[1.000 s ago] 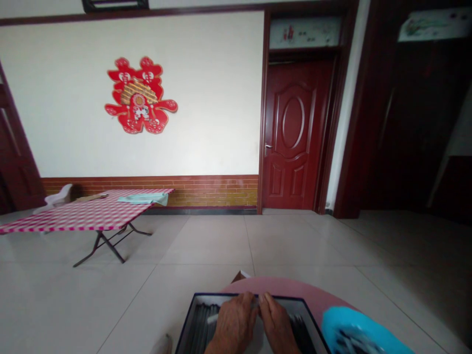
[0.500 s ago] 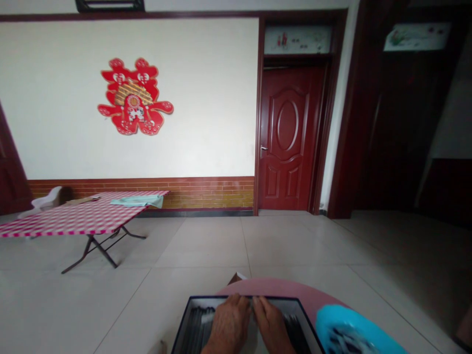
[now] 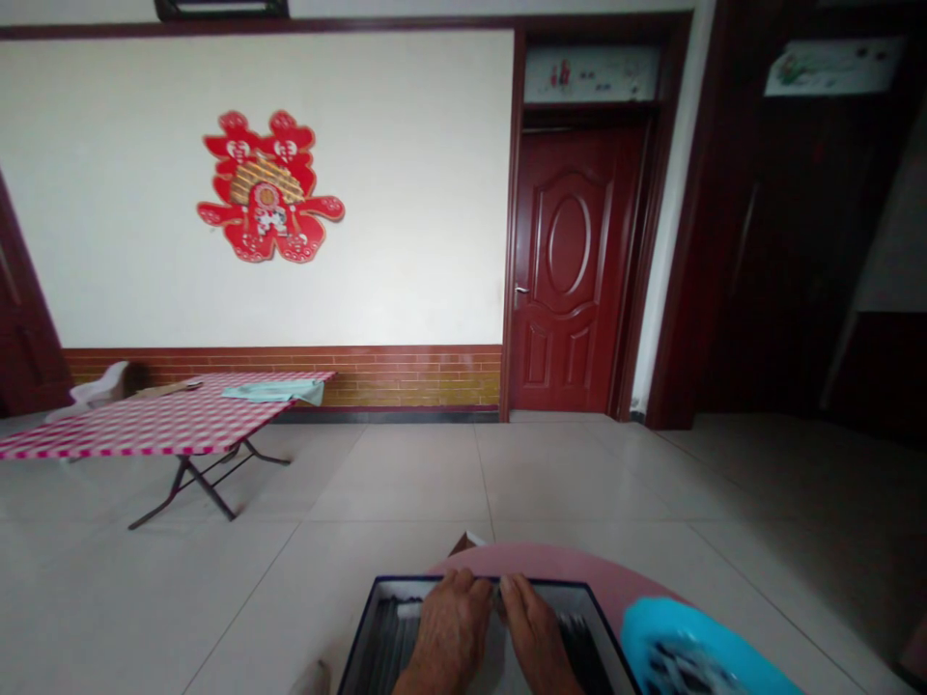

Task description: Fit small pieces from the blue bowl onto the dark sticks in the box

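Note:
A shallow box (image 3: 362, 618) with a dark rim and pale inner walls sits on a pink round table. Rows of thin dark pieces (image 3: 395, 645) line its left side, and similar dark pieces (image 3: 579, 647) lie on the right. My left hand (image 3: 450, 627) is over the middle of the box, fingers curled down close to the far wall. Beside it, my right hand (image 3: 534, 627) has its fingers pressed together, its tips near those of the left. Something small seems to be between the fingertips, too hidden to name.
The pink table (image 3: 536, 560) carries a bright blue bag-like container (image 3: 659, 623) with dark and pale items inside, right of the box. A folding table (image 3: 166, 420) with a checked cover stands at left. Beyond the tiled floor is a red door (image 3: 569, 270).
The view has shifted slightly. My right fingertips have moved a little upward toward the box's far rim; my left hand stays nearly in place.

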`<action>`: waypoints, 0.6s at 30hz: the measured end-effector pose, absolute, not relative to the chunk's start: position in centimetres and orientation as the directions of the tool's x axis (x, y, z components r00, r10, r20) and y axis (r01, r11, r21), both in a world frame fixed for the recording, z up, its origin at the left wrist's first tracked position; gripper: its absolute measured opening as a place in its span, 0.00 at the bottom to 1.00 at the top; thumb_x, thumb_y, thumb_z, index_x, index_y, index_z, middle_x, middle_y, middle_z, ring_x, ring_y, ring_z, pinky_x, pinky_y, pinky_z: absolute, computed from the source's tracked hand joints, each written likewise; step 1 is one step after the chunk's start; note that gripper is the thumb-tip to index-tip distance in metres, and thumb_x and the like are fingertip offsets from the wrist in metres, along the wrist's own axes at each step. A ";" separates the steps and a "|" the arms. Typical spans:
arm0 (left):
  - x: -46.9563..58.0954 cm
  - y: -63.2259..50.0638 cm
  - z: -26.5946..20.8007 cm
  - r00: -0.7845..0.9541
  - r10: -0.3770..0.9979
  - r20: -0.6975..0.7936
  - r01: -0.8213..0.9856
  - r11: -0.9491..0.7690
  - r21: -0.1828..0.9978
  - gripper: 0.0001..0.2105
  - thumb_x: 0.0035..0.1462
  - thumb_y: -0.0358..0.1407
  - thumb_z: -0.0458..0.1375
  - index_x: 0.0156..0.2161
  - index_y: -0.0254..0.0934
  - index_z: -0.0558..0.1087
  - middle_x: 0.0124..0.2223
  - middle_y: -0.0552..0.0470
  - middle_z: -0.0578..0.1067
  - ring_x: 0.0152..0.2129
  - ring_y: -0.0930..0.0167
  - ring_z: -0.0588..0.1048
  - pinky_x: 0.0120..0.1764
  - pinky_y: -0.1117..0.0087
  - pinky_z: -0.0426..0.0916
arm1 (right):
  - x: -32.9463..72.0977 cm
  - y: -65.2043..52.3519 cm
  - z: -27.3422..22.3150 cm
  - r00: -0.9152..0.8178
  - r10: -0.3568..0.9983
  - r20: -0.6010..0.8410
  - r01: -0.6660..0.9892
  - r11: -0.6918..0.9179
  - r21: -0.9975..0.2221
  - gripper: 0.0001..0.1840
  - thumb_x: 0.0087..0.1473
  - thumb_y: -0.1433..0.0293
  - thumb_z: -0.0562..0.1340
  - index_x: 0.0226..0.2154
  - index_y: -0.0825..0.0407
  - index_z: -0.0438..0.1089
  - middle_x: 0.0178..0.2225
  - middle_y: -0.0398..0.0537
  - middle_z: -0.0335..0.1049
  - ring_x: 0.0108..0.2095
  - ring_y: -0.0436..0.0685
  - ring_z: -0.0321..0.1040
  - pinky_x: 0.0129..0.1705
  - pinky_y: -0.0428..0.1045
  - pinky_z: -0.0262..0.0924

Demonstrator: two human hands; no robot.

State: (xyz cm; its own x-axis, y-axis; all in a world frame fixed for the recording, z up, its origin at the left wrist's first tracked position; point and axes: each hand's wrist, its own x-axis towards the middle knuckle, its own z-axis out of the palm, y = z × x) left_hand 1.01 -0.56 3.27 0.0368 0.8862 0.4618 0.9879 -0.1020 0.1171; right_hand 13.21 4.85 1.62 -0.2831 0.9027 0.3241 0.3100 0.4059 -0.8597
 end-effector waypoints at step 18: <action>0.9 -0.4 2.5 0.056 0.901 0.431 0.989 -0.111 0.103 0.08 0.56 0.29 0.49 0.36 0.41 0.70 0.35 0.50 0.75 0.33 0.68 0.73 0.35 0.71 0.66 | 13.3 5.1 1.3 -0.355 0.900 0.254 0.310 0.369 -0.876 0.24 0.51 0.52 0.47 0.25 0.50 0.68 0.27 0.53 0.73 0.30 0.58 0.68 0.35 0.50 0.60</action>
